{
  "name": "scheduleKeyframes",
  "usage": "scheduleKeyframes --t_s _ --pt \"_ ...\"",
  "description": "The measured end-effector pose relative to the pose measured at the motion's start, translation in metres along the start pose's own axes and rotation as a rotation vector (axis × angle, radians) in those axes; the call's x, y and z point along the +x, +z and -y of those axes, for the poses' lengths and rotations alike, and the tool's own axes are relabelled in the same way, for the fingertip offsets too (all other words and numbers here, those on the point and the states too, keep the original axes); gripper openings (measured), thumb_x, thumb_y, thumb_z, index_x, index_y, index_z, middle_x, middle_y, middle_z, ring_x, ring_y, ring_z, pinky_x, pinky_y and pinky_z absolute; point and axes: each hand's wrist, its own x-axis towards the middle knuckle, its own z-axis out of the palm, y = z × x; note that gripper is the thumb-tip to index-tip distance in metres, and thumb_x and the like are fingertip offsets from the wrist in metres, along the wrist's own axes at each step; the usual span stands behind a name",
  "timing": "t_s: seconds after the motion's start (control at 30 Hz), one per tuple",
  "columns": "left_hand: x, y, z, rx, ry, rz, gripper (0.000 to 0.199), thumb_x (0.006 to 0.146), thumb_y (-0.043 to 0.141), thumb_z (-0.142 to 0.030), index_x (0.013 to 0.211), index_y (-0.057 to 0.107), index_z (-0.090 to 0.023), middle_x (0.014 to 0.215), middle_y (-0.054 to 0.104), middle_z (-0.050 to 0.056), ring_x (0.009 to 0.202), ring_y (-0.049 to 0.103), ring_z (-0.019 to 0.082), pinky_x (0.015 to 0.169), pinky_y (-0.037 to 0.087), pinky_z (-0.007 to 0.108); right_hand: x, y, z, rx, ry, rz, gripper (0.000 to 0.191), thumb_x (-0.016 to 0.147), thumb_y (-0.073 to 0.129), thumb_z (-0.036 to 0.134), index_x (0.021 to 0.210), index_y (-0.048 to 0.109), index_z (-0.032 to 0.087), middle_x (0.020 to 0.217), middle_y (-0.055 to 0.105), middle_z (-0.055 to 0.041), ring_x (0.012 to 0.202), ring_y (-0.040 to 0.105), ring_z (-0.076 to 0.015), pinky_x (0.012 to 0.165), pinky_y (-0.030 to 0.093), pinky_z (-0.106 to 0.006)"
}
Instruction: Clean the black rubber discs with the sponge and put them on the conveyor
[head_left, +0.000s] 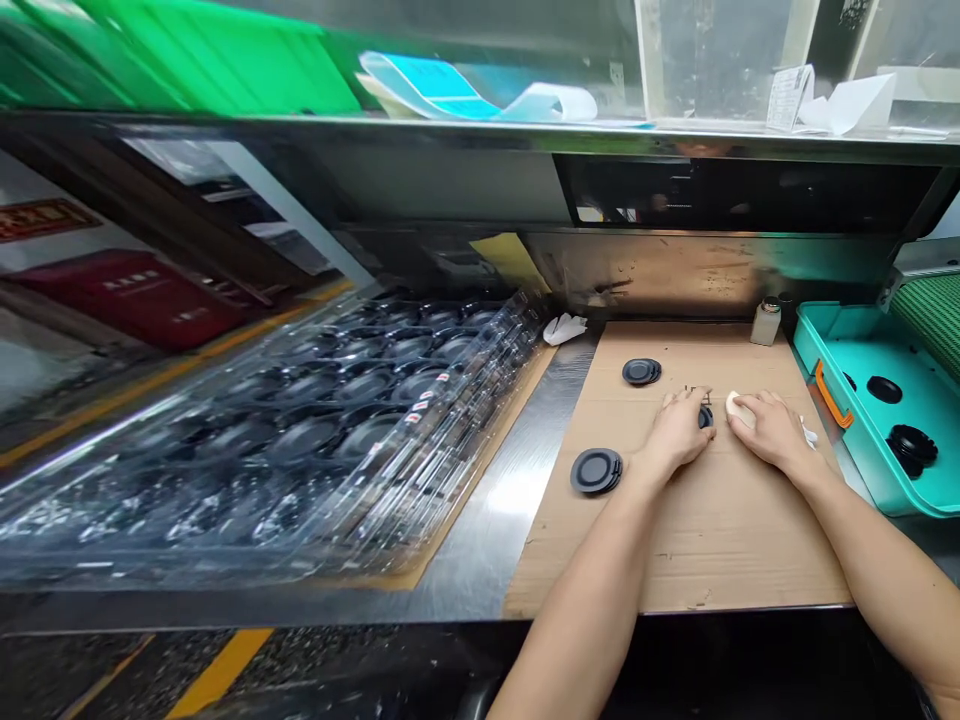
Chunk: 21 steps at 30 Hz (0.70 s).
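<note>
My left hand [679,430] is closed around a small black round part [705,416], which shows at its fingertips just above the cardboard sheet [720,540]. My right hand [772,430] grips a white wad of cloth or tissue [739,408], its fingers pressed on it. Some more white material peeks out beside the right wrist. Left of my hands lie two small piles of black discs: a farther pile [642,372] and a nearer pile [597,470] close to my left forearm.
Stacked clear plastic trays [337,430] with black round parts fill the left side. A turquoise bin [900,480] with black parts stands at the right. A small bottle [766,321] sits at the back. Overhead runs a metal shelf [675,140] holding paper labels [450,88].
</note>
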Motion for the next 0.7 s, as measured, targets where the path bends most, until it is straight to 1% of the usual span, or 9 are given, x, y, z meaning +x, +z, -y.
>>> scheduleKeyframes --t_s 0.07,0.13,0.2,0.27,0.3,0.37,0.5,0.6,0.7 --pt "0.011 -0.021 0.014 0.062 0.002 -0.038 0.072 0.079 0.07 -0.022 0.148 0.049 -0.02 0.131 0.064 0.013 0.123 0.054 0.033 0.109 0.041 0.044 -0.001 -0.002 0.003 0.006 0.009 0.007 0.033 0.097 0.054 0.043 0.121 0.07 0.027 0.113 0.069 -0.0072 0.111 0.058 -0.0253 0.088 0.041 -0.033" --pt "0.025 -0.046 0.035 0.151 -0.014 -0.073 0.079 0.077 0.068 -0.018 0.152 0.043 -0.019 0.128 0.065 0.014 0.122 0.054 0.033 0.109 0.04 0.045 -0.002 -0.004 0.006 0.007 0.029 0.028 0.032 0.097 0.053 0.042 0.12 0.07 0.027 0.113 0.068 -0.0075 0.111 0.058 -0.0254 0.087 0.041 -0.033" --pt "0.043 -0.068 0.059 0.255 -0.032 -0.037 0.087 0.072 0.069 -0.015 0.154 0.04 -0.017 0.125 0.065 0.014 0.12 0.055 0.033 0.11 0.039 0.046 -0.003 -0.005 0.008 0.012 0.044 0.048 0.032 0.098 0.053 0.042 0.12 0.07 0.027 0.114 0.068 -0.0077 0.112 0.057 -0.0254 0.086 0.041 -0.033" --pt "0.06 -0.081 0.079 0.328 -0.034 0.06 0.093 0.067 0.07 -0.015 0.155 0.039 -0.018 0.125 0.065 0.013 0.12 0.056 0.033 0.11 0.04 0.045 -0.004 -0.004 0.009 0.017 0.046 0.049 0.031 0.098 0.052 0.042 0.119 0.07 0.027 0.114 0.067 -0.0076 0.113 0.057 -0.0253 0.086 0.041 -0.034" --pt "0.068 -0.083 0.086 0.347 -0.034 0.11 0.094 0.066 0.07 -0.017 0.155 0.039 -0.018 0.127 0.064 0.013 0.12 0.056 0.032 0.11 0.04 0.044 -0.004 -0.003 0.01 0.019 0.044 0.043 0.031 0.099 0.051 0.042 0.118 0.07 0.027 0.113 0.067 -0.0075 0.113 0.057 -0.0252 0.087 0.041 -0.034" --pt "0.083 -0.082 0.093 0.363 -0.028 0.189 0.094 0.065 0.07 -0.02 0.154 0.041 -0.019 0.133 0.062 0.013 0.123 0.056 0.031 0.108 0.043 0.041 -0.004 0.0 0.01 0.018 0.041 0.029 0.03 0.099 0.051 0.042 0.116 0.07 0.027 0.112 0.067 -0.0074 0.112 0.057 -0.0251 0.087 0.041 -0.034" --pt "0.102 -0.073 0.092 0.361 -0.013 0.302 0.082 0.064 0.072 -0.027 0.145 0.056 -0.019 0.145 0.056 0.015 0.128 0.056 0.032 0.107 0.044 0.036 -0.004 0.003 0.01 0.012 0.027 0.025 0.03 0.098 0.052 0.041 0.117 0.069 0.026 0.112 0.067 -0.008 0.111 0.058 -0.0255 0.088 0.042 -0.034" --pt "0.109 -0.07 0.089 0.336 -0.049 0.372 0.073 0.063 0.074 -0.026 0.136 0.065 -0.017 0.138 0.064 0.013 0.121 0.062 0.03 0.104 0.047 0.034 -0.004 0.003 0.009 0.009 -0.005 0.023 0.03 0.098 0.052 0.04 0.118 0.069 0.025 0.111 0.067 -0.0084 0.109 0.058 -0.0258 0.09 0.042 -0.035" --pt "0.106 -0.073 0.081 0.334 -0.065 0.373 0.064 0.065 0.073 -0.025 0.128 0.069 -0.016 0.13 0.07 0.013 0.117 0.066 0.03 0.102 0.049 0.034 -0.004 0.005 0.008 -0.004 -0.008 0.022 0.031 0.098 0.051 0.039 0.121 0.067 0.024 0.113 0.067 -0.0099 0.109 0.057 -0.0265 0.091 0.043 -0.036"
